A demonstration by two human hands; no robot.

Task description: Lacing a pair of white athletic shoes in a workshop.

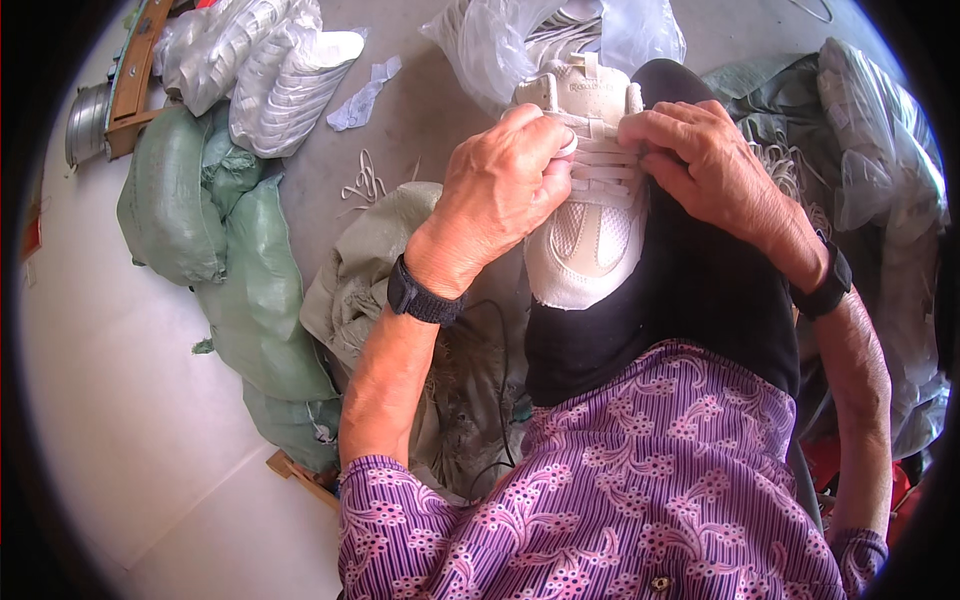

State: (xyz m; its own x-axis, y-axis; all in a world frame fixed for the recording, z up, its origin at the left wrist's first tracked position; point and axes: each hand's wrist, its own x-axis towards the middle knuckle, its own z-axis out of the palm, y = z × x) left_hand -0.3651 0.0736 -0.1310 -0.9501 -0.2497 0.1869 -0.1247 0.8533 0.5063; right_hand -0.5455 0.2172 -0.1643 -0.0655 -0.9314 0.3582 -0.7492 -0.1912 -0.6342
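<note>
An off-white sneaker (582, 252) rests on my dark-trousered lap, its toe pointing toward me and its tongue (588, 92) standing up at the far end. Flat pale shoelaces (603, 172) cross its front in several rows. At the shoe's left edge, my left hand (505, 178) is closed in a pinch on the shoelace. Over the right row of eyelets, my right hand (708, 165) pinches the lace with thumb and forefinger. The lace ends are hidden by my fingers.
Green woven sacks (255, 290) lie to the left, beside a crumpled beige sack (375, 255). Plastic-wrapped stacks of white shoe parts (290, 95) stand at the far left. Loose laces (365, 180) lie on the floor. More clear plastic bags (870, 150) are at the right.
</note>
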